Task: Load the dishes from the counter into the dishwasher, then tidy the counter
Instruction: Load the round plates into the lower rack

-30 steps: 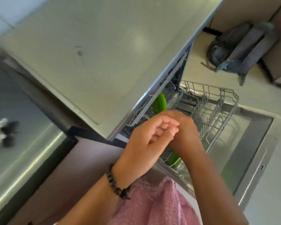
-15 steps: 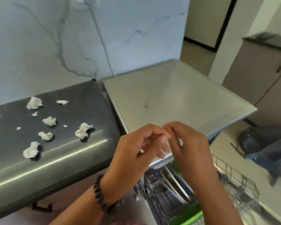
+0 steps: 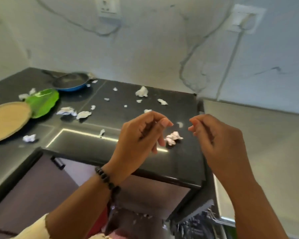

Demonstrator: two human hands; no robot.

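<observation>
- Green, glossy and leaf-shaped, the plastic plate (image 3: 41, 102) lay on the black stone counter (image 3: 128, 104), well off to the left of both hands, its edge tucked against the round tan plate (image 3: 6, 121).
- The left hand (image 3: 140, 135) and right hand (image 3: 214, 137) hovered apart over the counter, fingers loosely curled, holding nothing.
- The crumpled white paper scrap (image 3: 173, 138) lay between them, nearest to reach; probably weightless and soft, an easy fingertip pinch.
- The blue-rimmed frying pan (image 3: 71, 81), far left, looked heaviest; best taken by its handle.
- The plates seemed stiff and light, best lifted by the rim.
</observation>
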